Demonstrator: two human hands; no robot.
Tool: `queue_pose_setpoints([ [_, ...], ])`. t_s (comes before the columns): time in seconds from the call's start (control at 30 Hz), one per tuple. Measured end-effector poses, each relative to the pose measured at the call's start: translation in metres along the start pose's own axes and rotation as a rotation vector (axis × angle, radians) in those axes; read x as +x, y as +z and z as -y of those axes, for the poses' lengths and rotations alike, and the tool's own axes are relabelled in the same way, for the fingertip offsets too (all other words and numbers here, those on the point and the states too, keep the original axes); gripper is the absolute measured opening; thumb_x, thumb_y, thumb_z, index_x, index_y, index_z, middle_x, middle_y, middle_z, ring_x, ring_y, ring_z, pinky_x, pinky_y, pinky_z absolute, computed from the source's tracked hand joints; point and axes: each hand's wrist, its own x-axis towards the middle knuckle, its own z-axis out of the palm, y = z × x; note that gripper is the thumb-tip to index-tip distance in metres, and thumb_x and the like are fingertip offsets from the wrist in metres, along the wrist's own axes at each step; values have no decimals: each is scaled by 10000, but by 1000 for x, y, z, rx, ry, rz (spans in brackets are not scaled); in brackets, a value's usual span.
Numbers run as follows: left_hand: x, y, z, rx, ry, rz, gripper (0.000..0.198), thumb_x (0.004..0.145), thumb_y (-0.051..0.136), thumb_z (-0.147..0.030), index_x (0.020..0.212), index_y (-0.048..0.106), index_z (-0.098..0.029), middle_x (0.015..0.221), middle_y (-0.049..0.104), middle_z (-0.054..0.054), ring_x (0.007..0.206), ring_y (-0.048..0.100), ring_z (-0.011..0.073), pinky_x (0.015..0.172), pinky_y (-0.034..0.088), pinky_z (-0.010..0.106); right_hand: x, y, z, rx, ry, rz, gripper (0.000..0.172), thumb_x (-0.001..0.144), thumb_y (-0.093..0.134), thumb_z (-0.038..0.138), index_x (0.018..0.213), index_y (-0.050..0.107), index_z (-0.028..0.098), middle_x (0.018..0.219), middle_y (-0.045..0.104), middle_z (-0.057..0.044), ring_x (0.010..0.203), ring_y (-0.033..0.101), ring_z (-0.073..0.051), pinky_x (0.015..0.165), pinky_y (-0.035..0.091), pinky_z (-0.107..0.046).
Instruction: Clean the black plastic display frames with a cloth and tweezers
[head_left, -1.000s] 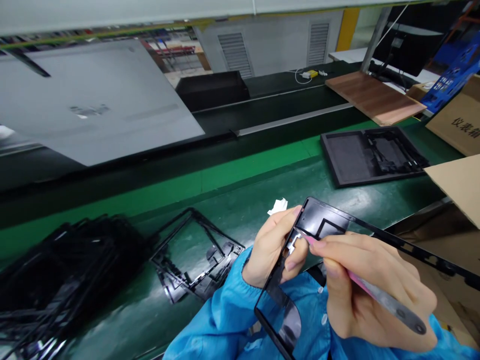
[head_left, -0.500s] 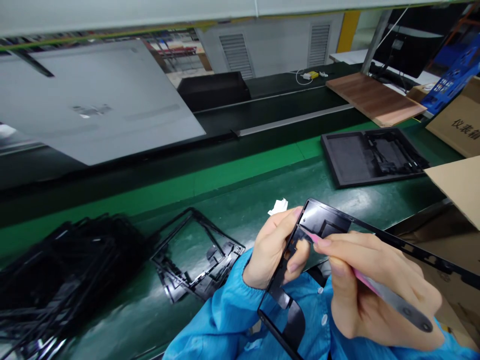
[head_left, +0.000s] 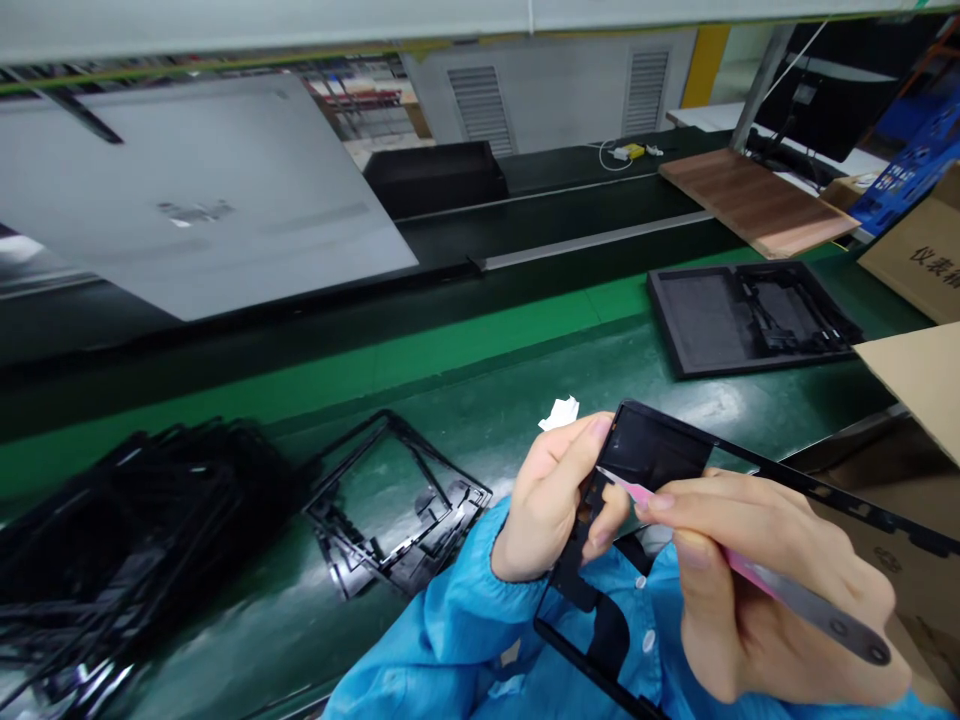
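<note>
My left hand (head_left: 559, 500) grips the left edge of a black plastic frame (head_left: 664, 445), thumb on the near face and fingers curled through the opening. The frame is tilted in front of my blue sleeves and chest. In my right hand (head_left: 787, 580) is a pair of pink and grey tweezers (head_left: 806, 600), held like a pen. Their tips point at the frame's left rim, close to my left thumb. Whether the tips touch the rim or pinch a small part, I cannot tell.
A heap of black frames (head_left: 127, 540) lies on the green bench at left, with more frames (head_left: 397, 510) beside it. A white paper scrap (head_left: 559, 412) lies behind my left hand. A black foam tray (head_left: 694, 320), wooden board (head_left: 757, 200) and cardboard box (head_left: 919, 250) stand to the right.
The frame has tilted a little, so its glossy panel looks darker. Both hands and the tweezers have shifted slightly right and down in view. The grips look the same.
</note>
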Motion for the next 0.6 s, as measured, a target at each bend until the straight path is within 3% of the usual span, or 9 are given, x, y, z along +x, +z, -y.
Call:
queue_pose_setpoints([
  [0.17,2,-6,4,-9,25,65,472,1098,547,-603,1070,621,-138,418,468,-77,237,277,77,268,249,150,1,3,2,27,16,4,229,957,660,34,1085,744,204,890,838,5,722,819,-170,713,702,-247],
  [0.3,0,-4,2,20,-2,27,514,1080,571,-634,1122,624,-124,427,476,-74,253,288,79,283,250,151,1,10,6,45,60,-41,199,1005,606,25,1064,726,173,866,831,10,725,804,-122,776,688,-184],
  [0.47,-3,1,-2,49,1,3,537,1064,596,-660,1050,634,-124,437,476,-64,279,309,70,308,245,143,-11,11,1,24,80,-58,234,964,621,24,1101,740,172,926,828,-4,787,808,-109,830,676,-164],
  [0.6,-3,2,-1,48,29,13,556,1070,587,-655,1107,658,-106,440,467,-66,283,303,69,308,236,147,-19,9,-6,39,69,-73,255,957,670,45,1141,773,188,945,838,-17,769,815,-146,792,700,-215],
])
